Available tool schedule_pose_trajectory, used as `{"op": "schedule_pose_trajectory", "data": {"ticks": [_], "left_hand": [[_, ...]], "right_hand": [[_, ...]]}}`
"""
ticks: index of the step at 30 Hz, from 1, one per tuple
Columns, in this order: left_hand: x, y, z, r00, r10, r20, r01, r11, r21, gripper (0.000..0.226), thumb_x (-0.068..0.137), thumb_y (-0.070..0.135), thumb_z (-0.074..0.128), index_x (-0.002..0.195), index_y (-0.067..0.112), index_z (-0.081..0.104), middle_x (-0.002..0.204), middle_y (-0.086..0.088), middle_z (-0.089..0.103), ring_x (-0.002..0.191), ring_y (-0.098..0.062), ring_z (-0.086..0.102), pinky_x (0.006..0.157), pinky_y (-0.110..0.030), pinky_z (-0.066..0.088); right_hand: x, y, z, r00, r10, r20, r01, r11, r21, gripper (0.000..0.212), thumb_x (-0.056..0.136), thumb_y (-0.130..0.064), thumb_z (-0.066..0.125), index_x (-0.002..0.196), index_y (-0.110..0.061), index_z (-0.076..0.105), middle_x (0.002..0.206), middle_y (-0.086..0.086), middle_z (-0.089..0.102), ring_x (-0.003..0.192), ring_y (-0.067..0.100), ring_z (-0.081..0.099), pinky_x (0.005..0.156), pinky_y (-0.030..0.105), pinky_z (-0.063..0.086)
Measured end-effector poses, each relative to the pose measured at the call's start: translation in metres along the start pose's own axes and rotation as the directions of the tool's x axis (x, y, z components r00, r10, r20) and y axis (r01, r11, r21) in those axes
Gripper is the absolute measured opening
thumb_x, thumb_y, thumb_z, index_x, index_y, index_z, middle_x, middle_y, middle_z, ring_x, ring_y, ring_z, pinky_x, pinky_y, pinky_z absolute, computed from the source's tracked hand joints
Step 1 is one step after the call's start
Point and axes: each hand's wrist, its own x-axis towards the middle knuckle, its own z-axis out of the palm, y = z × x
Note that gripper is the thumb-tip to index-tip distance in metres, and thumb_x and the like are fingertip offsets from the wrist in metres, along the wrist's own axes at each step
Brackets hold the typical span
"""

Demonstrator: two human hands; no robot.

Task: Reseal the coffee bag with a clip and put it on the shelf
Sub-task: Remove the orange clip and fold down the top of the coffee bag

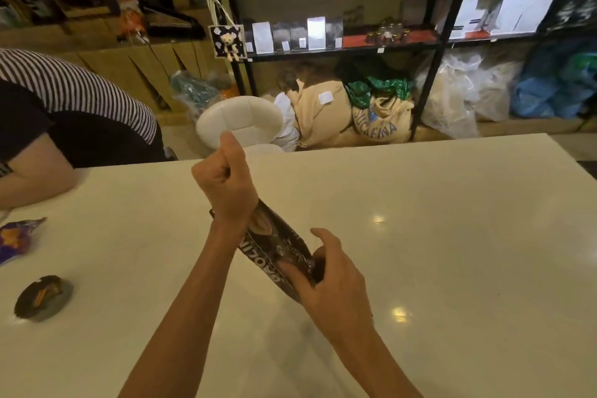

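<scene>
A dark brown coffee bag [277, 244] with white lettering lies tilted over the white table [452, 236], held between both hands. My left hand [227, 184] is fisted around the bag's far upper end, thumb pointing up. My right hand [329, 271] grips the bag's near lower end, fingers curled over its edge. A black metal shelf unit [429, 42] with rows of coffee packs stands behind the table. I see no clip in the hands; whatever the fist covers is hidden.
Another person in a striped shirt [71, 100] leans on the table's left side. A purple wrapper [16, 241] and a small dark object [40, 297] lie at the left edge. A white stool [240, 118] and burlap sacks [349, 113] sit on the floor below the shelves.
</scene>
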Motion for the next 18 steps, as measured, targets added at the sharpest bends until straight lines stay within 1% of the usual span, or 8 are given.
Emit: {"op": "schedule_pose_trajectory", "data": {"ticks": [2,5,7,9,11,14,16,18], "left_hand": [[0.006,0.001,0.001,0.999,-0.007,-0.032,0.005,0.999,-0.051,0.048,0.104,0.022,0.047,0.057,0.03,0.036,0.047,0.017,0.031,0.04,0.011,0.042,0.048,-0.001,0.029],[0.012,-0.003,0.002,0.985,-0.136,-0.107,0.126,0.988,-0.094,0.048,0.102,0.025,0.044,0.054,0.026,0.038,0.043,0.019,0.048,0.042,0.008,0.05,0.046,-0.001,0.033],[0.014,-0.003,0.005,0.991,-0.095,-0.094,0.087,0.992,-0.087,0.047,0.1,0.021,0.043,0.054,0.029,0.039,0.043,0.021,0.051,0.042,0.009,0.05,0.045,0.001,0.033],[0.017,0.002,0.008,0.998,-0.022,-0.052,0.019,0.999,-0.046,0.05,0.1,0.017,0.044,0.052,0.026,0.036,0.042,0.018,0.047,0.041,0.009,0.05,0.047,0.004,0.032],[0.018,0.008,0.008,0.999,0.044,-0.025,-0.044,0.999,0.007,0.049,0.101,0.015,0.045,0.053,0.02,0.036,0.042,0.014,0.034,0.041,0.009,0.051,0.047,0.005,0.032],[0.021,0.017,0.006,0.993,0.122,0.006,-0.122,0.99,0.077,0.053,0.105,0.031,0.043,0.054,0.02,0.036,0.049,0.019,0.028,0.04,0.007,0.05,0.046,0.005,0.03],[0.024,0.015,0.004,0.992,0.129,-0.005,-0.128,0.987,0.094,0.054,0.105,0.033,0.043,0.053,0.022,0.035,0.051,0.013,0.037,0.041,-0.011,0.051,0.044,0.005,0.029],[0.029,0.014,0.001,0.998,0.03,-0.059,-0.024,0.994,0.104,0.052,0.103,0.024,0.044,0.052,0.026,0.035,0.05,0.003,0.041,0.052,-0.034,0.049,0.042,0.004,0.029]], "right_hand": [[-0.002,-0.004,-0.008,1.0,-0.024,-0.021,0.025,0.997,0.067,0.066,0.079,-0.076,0.054,0.132,-0.043,0.032,0.091,-0.01,0.064,0.081,0.01,0.066,0.068,0.026,0.06],[-0.004,-0.011,-0.016,1.0,-0.026,-0.004,0.027,0.989,0.148,0.06,0.081,-0.083,0.042,0.127,-0.046,0.036,0.088,-0.014,0.064,0.082,0.009,0.068,0.066,0.024,0.06],[-0.002,-0.009,-0.02,0.999,-0.025,0.044,0.011,0.957,0.289,0.036,0.092,-0.066,0.045,0.118,-0.041,0.049,0.088,-0.014,0.068,0.087,0.008,0.07,0.068,0.023,0.06],[-0.002,-0.002,-0.024,0.996,-0.049,0.072,0.017,0.923,0.384,0.013,0.098,-0.033,0.057,0.109,-0.029,0.064,0.092,-0.014,0.07,0.09,0.008,0.07,0.072,0.017,0.057],[-0.003,0.005,-0.028,0.994,-0.089,0.065,0.058,0.924,0.378,0.011,0.092,-0.015,0.069,0.101,-0.021,0.072,0.091,-0.014,0.071,0.088,0.008,0.071,0.075,0.012,0.052],[-0.004,0.008,-0.031,0.993,-0.114,-0.011,0.111,0.942,0.316,0.012,0.087,-0.006,0.074,0.093,-0.017,0.074,0.086,-0.01,0.071,0.084,0.007,0.069,0.073,0.01,0.05],[-0.004,0.01,-0.032,0.989,-0.121,-0.088,0.142,0.94,0.309,0.017,0.088,-0.002,0.072,0.091,-0.019,0.072,0.087,-0.009,0.07,0.084,0.008,0.068,0.071,0.011,0.051],[-0.003,0.01,-0.033,0.979,-0.154,-0.137,0.189,0.935,0.301,0.02,0.089,-0.004,0.067,0.092,-0.024,0.068,0.089,-0.015,0.067,0.086,0.009,0.067,0.069,0.015,0.054]]}}
